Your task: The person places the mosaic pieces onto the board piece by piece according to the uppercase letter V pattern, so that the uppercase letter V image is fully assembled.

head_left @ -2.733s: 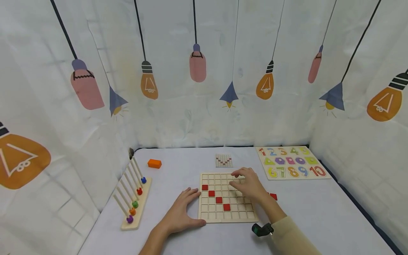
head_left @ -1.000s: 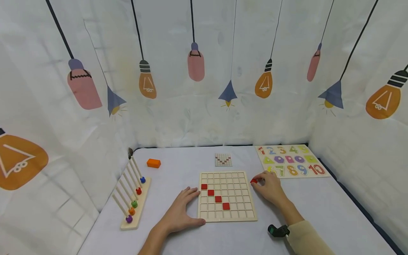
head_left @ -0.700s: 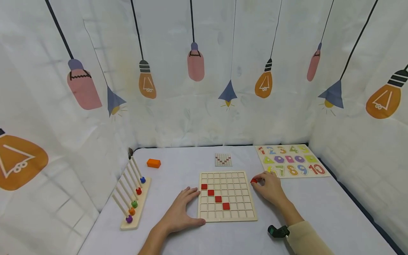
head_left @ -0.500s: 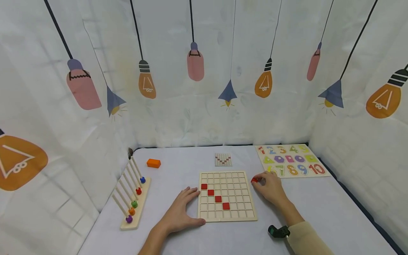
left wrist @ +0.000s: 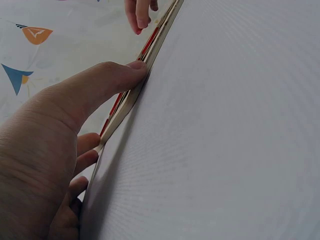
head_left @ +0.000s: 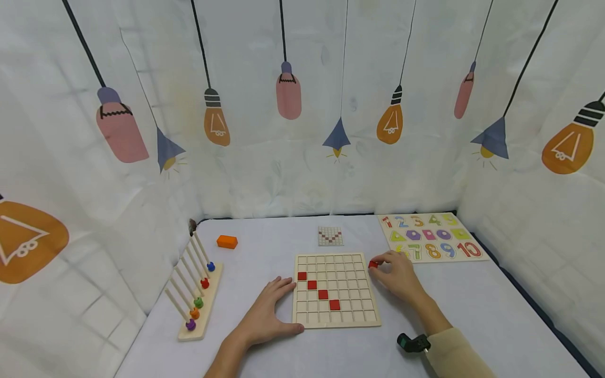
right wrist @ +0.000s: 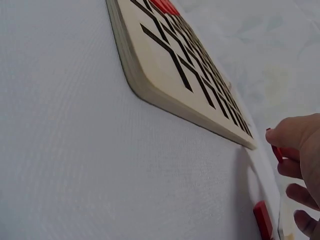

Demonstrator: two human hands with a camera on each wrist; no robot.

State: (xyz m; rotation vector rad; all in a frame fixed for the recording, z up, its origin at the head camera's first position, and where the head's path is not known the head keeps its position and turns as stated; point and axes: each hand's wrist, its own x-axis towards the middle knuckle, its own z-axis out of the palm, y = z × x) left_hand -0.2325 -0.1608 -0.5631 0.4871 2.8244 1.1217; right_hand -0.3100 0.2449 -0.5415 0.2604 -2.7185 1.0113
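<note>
A square wooden grid board (head_left: 336, 274) lies on the table, with several red square tiles (head_left: 323, 294) set in a diagonal from its left side toward the lower middle. My left hand (head_left: 269, 312) rests at the board's left edge, fingers spread along the side and thumb on the near corner. Just right of the board's far right corner, my right hand (head_left: 399, 275) pinches a red tile (head_left: 373, 264) between thumb and fingers. The right wrist view shows this tile slightly raised, while another red tile (right wrist: 262, 220) lies on the table below the hand.
Behind the board lies a small pattern card (head_left: 330, 236). A number-and-shape puzzle board (head_left: 437, 239) is at the back right, partly behind the right hand. On the left stand a peg rack (head_left: 215, 283) with coloured beads and an orange block (head_left: 227, 242).
My right hand moved from above the board to its right and took hold of a red tile. Lately it has shifted slightly left with it. The left hand stays put.
</note>
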